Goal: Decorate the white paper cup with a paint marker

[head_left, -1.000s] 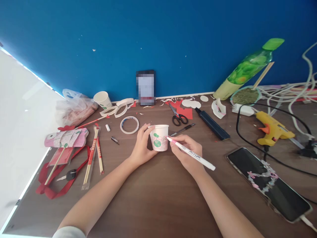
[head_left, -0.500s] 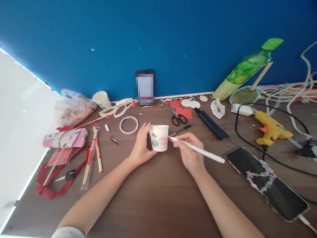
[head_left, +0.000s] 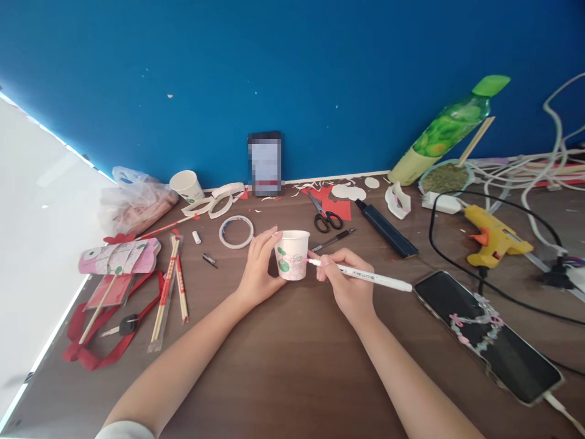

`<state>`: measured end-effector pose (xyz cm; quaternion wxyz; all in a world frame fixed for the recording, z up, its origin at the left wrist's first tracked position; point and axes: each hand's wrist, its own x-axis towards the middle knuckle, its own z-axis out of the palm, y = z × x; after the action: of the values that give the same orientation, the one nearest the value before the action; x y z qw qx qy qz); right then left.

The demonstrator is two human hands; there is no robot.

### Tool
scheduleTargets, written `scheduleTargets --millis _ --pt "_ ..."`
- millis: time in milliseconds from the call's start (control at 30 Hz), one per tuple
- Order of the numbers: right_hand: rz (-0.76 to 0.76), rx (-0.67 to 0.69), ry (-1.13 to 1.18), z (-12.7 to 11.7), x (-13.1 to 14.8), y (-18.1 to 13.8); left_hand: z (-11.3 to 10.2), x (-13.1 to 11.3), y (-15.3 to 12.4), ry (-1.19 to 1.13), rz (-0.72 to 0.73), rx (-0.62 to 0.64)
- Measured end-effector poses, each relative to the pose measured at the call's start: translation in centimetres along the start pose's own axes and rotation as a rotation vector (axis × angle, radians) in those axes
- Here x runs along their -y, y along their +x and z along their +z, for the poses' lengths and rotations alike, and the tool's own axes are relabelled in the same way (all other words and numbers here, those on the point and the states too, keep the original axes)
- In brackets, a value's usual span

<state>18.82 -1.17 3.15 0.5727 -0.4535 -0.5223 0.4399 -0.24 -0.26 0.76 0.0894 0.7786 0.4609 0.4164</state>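
Left hand [head_left: 258, 274] grips the cup [head_left: 291, 255]; right hand [head_left: 348, 285] grips the pen [head_left: 361, 275]. A loose hold could let the light cup tip, smearing ink.

No text can be read with confidence. The white marker pen [head_left: 365, 278] carries dark lettering along its barrel, too small to make out. The paper cup [head_left: 291, 255] bears faint pink script, illegible. The upright phone screen [head_left: 265, 163] is blurred.

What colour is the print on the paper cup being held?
White paper cup with green leaf shapes and faint pink marks; the head view shows it.
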Motion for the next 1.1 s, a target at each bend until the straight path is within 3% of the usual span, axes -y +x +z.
scheduleTargets --millis 267,1100 --pt "-0.056 -0.054 -0.18 0.0 0.3 0.0 -0.1 -0.1 -0.1 -0.049 -0.079 0.064" --pt "-0.094 -0.097 -0.266 0.8 1.0 -0.1 0.0 0.0 0.0 -0.056 -0.08 0.054"
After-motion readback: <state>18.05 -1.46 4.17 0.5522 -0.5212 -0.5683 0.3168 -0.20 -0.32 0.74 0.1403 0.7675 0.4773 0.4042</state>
